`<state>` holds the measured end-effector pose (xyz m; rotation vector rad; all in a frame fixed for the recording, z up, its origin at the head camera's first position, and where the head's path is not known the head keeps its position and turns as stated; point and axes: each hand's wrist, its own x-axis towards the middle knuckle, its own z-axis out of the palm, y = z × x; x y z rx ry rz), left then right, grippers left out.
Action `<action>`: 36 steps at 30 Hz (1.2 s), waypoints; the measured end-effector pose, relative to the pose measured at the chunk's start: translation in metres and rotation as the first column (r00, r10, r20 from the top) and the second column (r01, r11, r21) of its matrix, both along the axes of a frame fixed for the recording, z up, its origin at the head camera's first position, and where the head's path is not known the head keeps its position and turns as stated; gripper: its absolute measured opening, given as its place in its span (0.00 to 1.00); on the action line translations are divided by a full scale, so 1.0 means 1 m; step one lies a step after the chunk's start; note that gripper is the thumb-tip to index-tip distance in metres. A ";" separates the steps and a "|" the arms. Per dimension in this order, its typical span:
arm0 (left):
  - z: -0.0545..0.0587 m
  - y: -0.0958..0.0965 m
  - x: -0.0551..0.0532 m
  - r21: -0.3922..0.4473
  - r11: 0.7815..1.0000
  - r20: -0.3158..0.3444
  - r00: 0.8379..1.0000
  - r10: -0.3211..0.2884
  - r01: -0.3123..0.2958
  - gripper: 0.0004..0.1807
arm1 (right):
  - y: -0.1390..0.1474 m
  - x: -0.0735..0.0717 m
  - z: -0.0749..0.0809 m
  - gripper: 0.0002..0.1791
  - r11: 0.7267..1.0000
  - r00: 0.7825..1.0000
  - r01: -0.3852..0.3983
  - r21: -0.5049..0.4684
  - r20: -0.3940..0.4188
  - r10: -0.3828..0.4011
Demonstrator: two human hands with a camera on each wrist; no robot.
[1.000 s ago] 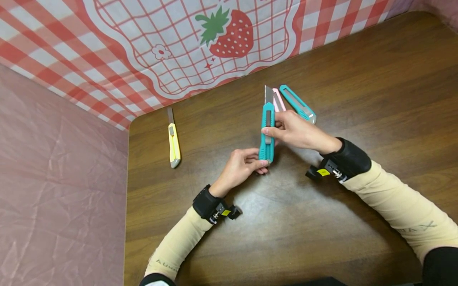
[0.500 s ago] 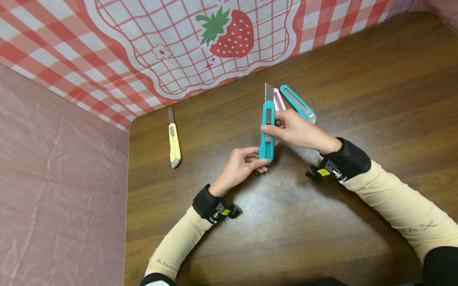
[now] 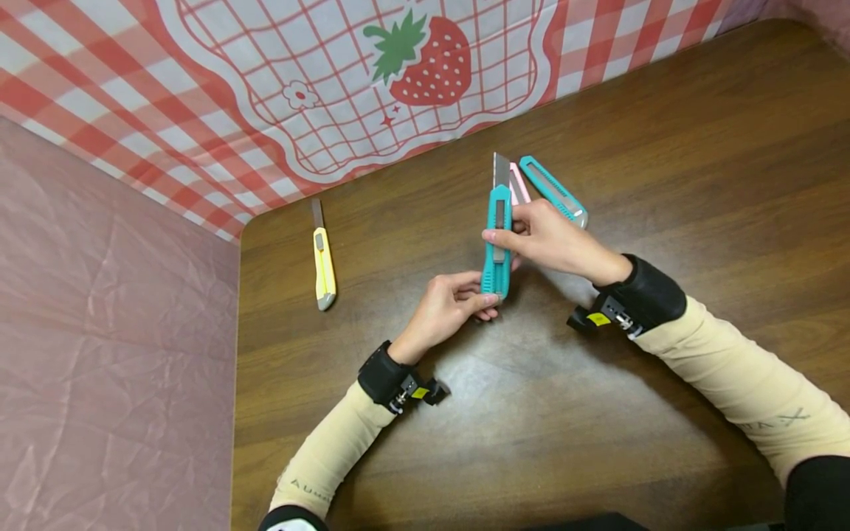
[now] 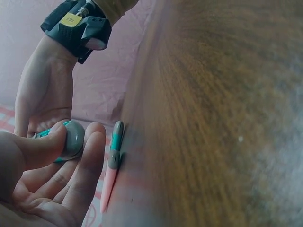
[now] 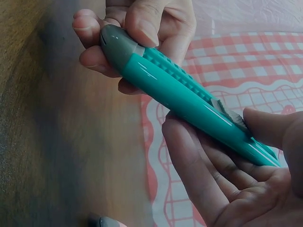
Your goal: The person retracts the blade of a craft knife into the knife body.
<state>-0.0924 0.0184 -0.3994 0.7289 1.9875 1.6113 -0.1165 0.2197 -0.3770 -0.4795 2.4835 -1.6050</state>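
Observation:
Both hands hold one teal utility knife (image 3: 498, 280) above the table, its blade (image 3: 501, 171) extended and pointing away toward the back. My left hand (image 3: 443, 310) pinches its grey end cap (image 5: 116, 45) between thumb and fingers. Farther up the body, my right hand (image 3: 554, 237) grips it, with the thumb at the grey slider (image 5: 229, 115). Behind the right hand lie a pink utility knife (image 3: 519, 184), partly hidden, and a second teal utility knife (image 3: 553, 188). Off to the left, a yellow utility knife (image 3: 323, 269) rests with its blade out.
The brown wooden table (image 3: 465, 442) has its left edge beside a pink cloth (image 3: 119, 354). A red-and-white checked cloth with a strawberry print (image 3: 432, 63) hangs along the back edge. Each wrist wears a black camera strap (image 3: 654, 291).
The teal utility knife has shifted very slightly away toward the back, and my right thumb with it. The other knives stay where they were.

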 end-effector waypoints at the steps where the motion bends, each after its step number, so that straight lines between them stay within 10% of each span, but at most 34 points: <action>1: 0.000 0.000 0.000 0.004 1.000 0.001 1.000 -0.001 0.001 0.12 | 0.000 0.000 0.000 0.13 1.000 1.000 0.002 0.001 0.004 -0.002; 36: 0.001 0.001 0.000 0.000 0.999 -0.017 0.999 0.041 -0.041 0.11 | 0.006 -0.004 -0.002 0.13 0.982 0.983 -0.143 -0.123 0.095 0.155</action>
